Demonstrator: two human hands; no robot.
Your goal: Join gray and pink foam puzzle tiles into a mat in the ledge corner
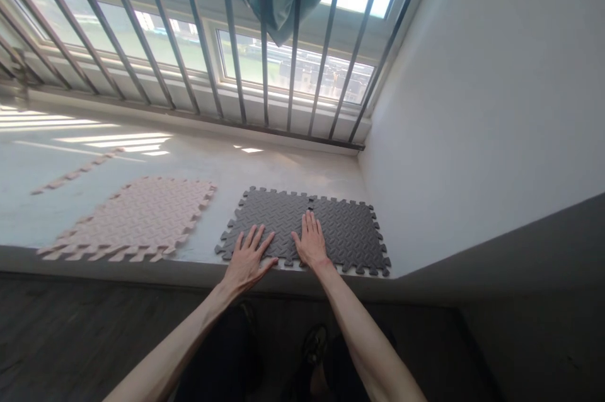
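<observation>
Two joined grey foam mats (302,225) on a pale window ledge (265,169), left hand (246,257) and right hand (311,241) both pressed flat on them, fingers extended, grasping nothing; pink foam mat (137,216) at nine o'clock, window bars (227,30) at twelve.
</observation>
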